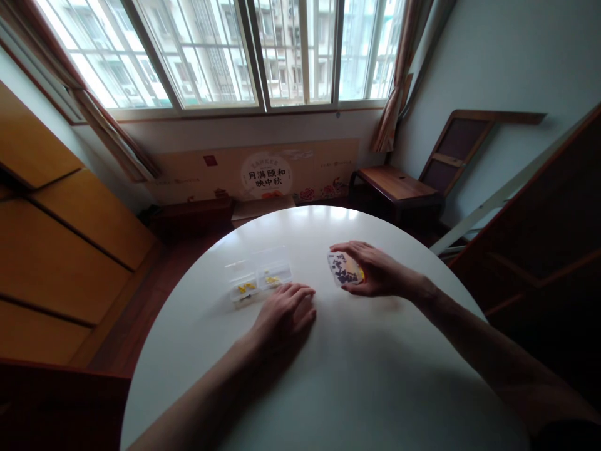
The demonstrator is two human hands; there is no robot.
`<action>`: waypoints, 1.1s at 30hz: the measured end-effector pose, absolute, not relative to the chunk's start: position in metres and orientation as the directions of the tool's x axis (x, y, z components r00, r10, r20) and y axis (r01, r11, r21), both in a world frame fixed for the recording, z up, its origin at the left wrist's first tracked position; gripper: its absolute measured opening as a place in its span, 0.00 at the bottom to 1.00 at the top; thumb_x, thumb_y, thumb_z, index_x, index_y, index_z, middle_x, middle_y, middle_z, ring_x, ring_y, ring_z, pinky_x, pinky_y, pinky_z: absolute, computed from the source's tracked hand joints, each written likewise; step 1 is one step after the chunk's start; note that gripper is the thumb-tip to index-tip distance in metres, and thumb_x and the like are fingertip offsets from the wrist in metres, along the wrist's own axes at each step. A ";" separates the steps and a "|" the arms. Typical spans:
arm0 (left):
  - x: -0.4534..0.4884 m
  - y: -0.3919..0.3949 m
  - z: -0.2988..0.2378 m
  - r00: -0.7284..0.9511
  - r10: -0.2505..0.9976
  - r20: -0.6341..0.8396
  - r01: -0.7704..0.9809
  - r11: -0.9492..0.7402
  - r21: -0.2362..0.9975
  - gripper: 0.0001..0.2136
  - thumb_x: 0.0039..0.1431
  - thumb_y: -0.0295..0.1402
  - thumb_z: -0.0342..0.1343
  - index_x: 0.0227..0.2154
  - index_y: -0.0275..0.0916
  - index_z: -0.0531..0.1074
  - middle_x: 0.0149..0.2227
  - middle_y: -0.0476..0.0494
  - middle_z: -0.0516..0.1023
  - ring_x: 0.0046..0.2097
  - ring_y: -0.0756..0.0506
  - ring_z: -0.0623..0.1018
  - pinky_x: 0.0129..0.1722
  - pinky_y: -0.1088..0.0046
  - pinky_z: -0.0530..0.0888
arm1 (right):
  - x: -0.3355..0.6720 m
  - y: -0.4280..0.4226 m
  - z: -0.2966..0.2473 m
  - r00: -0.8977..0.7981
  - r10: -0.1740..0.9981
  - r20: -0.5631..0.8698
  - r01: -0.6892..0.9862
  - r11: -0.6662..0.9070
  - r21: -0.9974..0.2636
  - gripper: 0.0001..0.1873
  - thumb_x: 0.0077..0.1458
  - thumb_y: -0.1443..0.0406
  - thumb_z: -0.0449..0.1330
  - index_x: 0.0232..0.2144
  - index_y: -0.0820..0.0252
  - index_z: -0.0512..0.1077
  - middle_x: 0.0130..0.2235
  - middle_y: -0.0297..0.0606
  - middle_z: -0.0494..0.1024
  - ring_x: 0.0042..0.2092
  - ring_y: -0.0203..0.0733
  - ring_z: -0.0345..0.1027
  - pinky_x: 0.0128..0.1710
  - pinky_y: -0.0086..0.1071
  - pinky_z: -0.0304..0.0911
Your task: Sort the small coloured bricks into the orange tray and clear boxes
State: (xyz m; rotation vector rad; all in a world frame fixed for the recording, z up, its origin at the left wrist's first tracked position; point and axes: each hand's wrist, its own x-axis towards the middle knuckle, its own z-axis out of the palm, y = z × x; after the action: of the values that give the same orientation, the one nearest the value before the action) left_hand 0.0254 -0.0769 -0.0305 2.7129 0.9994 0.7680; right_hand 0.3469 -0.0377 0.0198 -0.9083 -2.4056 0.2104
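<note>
Dark-flecked container [344, 269], held in right hand [373, 269]

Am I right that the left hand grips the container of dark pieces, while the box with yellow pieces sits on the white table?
Not quite: the head view shows the right hand gripping that container; the box with yellow pieces does sit on the white table.

Chinese lettering on the long beige banner [230, 168] below the window: two dark rows within a pale round emblem [266, 185] read 月满颐和 (upper) and 映中秋 (lower). Fainter lettering along the emblem's top edge and smaller print [335, 164] at right appear too blurred to read.
</note>
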 end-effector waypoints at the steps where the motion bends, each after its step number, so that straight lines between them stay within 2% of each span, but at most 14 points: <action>1: 0.025 -0.077 -0.031 0.646 0.643 0.411 0.567 -0.765 0.307 0.13 0.70 0.35 0.61 0.54 0.43 0.76 0.53 0.39 0.84 0.53 0.36 0.82 0.57 0.53 0.79 | 0.355 -0.032 0.021 -0.617 0.659 0.429 0.579 0.750 -0.319 0.46 0.54 0.60 0.74 0.71 0.52 0.64 0.65 0.48 0.77 0.66 0.60 0.72 0.69 0.55 0.67; 3: 0.023 -0.077 -0.032 0.643 0.647 0.410 0.571 -0.762 0.307 0.13 0.70 0.36 0.61 0.55 0.43 0.76 0.53 0.39 0.84 0.53 0.37 0.82 0.57 0.54 0.79 | 0.369 -0.022 0.020 -0.623 0.680 0.386 0.601 0.733 -0.320 0.47 0.54 0.58 0.75 0.72 0.52 0.64 0.66 0.49 0.76 0.66 0.61 0.72 0.68 0.56 0.67; 8: 0.022 -0.077 -0.033 0.646 0.649 0.401 0.570 -0.760 0.312 0.13 0.70 0.36 0.61 0.55 0.44 0.76 0.53 0.39 0.84 0.53 0.37 0.82 0.57 0.55 0.80 | 0.387 -0.011 0.013 -0.625 0.714 0.317 0.627 0.700 -0.341 0.49 0.54 0.48 0.77 0.72 0.54 0.66 0.65 0.50 0.77 0.65 0.62 0.74 0.66 0.55 0.70; 12: 0.022 -0.078 -0.032 0.648 0.648 0.400 0.568 -0.761 0.314 0.12 0.71 0.36 0.60 0.55 0.43 0.75 0.54 0.39 0.84 0.54 0.36 0.82 0.57 0.54 0.79 | 0.389 -0.011 0.014 -0.628 0.710 0.319 0.613 0.703 -0.359 0.50 0.54 0.46 0.77 0.72 0.52 0.66 0.64 0.49 0.78 0.64 0.60 0.75 0.65 0.53 0.71; 17: 0.022 -0.078 -0.033 0.649 0.655 0.388 0.570 -0.756 0.322 0.13 0.71 0.36 0.60 0.55 0.43 0.75 0.54 0.39 0.83 0.54 0.36 0.82 0.57 0.53 0.79 | 0.395 -0.007 0.016 -0.649 0.715 0.262 0.626 0.697 -0.351 0.51 0.54 0.43 0.76 0.72 0.52 0.66 0.66 0.49 0.76 0.67 0.62 0.72 0.68 0.55 0.68; 21: 0.021 -0.078 -0.034 0.647 0.656 0.389 0.570 -0.755 0.324 0.13 0.71 0.36 0.61 0.55 0.43 0.75 0.55 0.39 0.83 0.55 0.36 0.82 0.58 0.53 0.79 | 0.399 -0.007 0.017 -0.656 0.718 0.233 0.622 0.689 -0.371 0.47 0.56 0.44 0.76 0.71 0.50 0.69 0.65 0.46 0.78 0.65 0.61 0.74 0.68 0.54 0.67; 28: 0.021 -0.078 -0.034 0.646 0.658 0.387 0.570 -0.753 0.329 0.13 0.71 0.36 0.61 0.55 0.43 0.75 0.55 0.39 0.83 0.55 0.36 0.82 0.58 0.54 0.79 | 0.401 -0.006 0.018 -0.656 0.725 0.209 0.604 0.671 -0.430 0.50 0.54 0.45 0.77 0.72 0.51 0.67 0.65 0.45 0.78 0.63 0.58 0.76 0.67 0.48 0.69; 33: 0.020 -0.078 -0.037 0.657 0.664 0.357 0.575 -0.748 0.333 0.13 0.72 0.37 0.60 0.56 0.43 0.75 0.56 0.38 0.82 0.56 0.36 0.81 0.59 0.53 0.78 | 0.404 0.000 0.015 -0.673 0.718 0.176 0.579 0.660 -0.479 0.51 0.53 0.44 0.77 0.73 0.50 0.67 0.67 0.44 0.77 0.65 0.58 0.74 0.67 0.46 0.69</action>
State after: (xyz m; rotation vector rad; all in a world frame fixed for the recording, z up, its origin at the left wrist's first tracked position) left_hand 0.0196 -0.0776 -0.0366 2.6828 1.0136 0.6921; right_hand 0.4043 0.0005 0.0151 -1.0269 -2.5277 0.5538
